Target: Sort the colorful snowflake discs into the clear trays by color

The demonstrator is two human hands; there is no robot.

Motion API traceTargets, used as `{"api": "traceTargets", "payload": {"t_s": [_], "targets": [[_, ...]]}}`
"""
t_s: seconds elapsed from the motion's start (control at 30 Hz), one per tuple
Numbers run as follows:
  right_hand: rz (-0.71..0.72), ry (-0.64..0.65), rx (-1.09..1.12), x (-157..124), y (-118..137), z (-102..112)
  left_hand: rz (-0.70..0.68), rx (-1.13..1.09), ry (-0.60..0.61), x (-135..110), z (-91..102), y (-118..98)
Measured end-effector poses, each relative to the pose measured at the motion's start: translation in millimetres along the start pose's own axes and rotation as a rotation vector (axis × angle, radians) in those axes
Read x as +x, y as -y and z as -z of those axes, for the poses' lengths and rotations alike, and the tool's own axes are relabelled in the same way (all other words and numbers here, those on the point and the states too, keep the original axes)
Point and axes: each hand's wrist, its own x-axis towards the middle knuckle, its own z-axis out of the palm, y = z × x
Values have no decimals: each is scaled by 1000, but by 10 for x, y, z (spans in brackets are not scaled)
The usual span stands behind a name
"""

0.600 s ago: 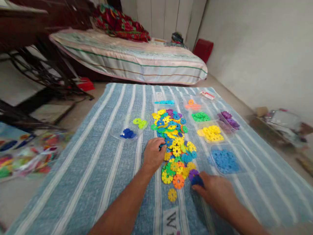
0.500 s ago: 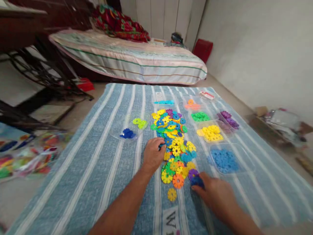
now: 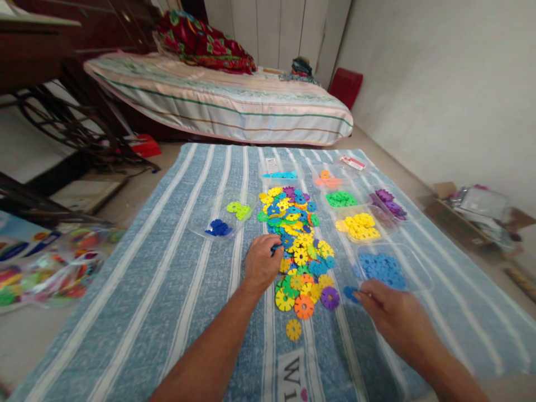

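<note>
My right hand (image 3: 397, 315) pinches a blue notched disc (image 3: 350, 294) by its edge, just in front of the clear box of blue discs (image 3: 383, 270). Curled at the left side of a mixed pile of flower-shaped discs (image 3: 302, 255), my left hand (image 3: 263, 259) has a dark blue disc between thumb and forefinger, mostly hidden. A purple disc (image 3: 330, 298), an orange disc (image 3: 304, 307) and a lone yellow disc (image 3: 293, 330) lie flat at the pile's near end.
Clear boxes hold yellow discs (image 3: 362, 226), green discs (image 3: 341, 199), purple discs (image 3: 389, 204), orange discs (image 3: 329, 181) and light blue discs (image 3: 280, 175). On the left are dark blue discs (image 3: 218, 228) and lime discs (image 3: 239, 210). A striped cloth (image 3: 167, 268) lies underneath; a bed (image 3: 226, 106) stands beyond.
My right hand has moved right and slightly up with the blue disc, away from the purple disc, which now shows fully. My left hand has stayed at the pile.
</note>
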Motion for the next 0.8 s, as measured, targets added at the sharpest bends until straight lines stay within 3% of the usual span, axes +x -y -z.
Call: {"api": "traceTargets", "payload": {"t_s": [0.1, 0.2, 0.33, 0.6, 0.8], "targets": [[-50, -120, -52, 60, -161, 168, 7, 2, -2, 0, -2, 0], [-146, -158, -160, 132, -314, 294, 4, -7, -1, -3, -4, 7], [-289, -179, -338, 178, -362, 289, -3, -11, -3, -6, -7, 18], [-51, 68, -218, 134, 155, -61, -7, -17, -8, -7, -1, 5], [-7, 144, -312, 225, 465, -112, -9, -25, -5, -8, 5, 4]]}}
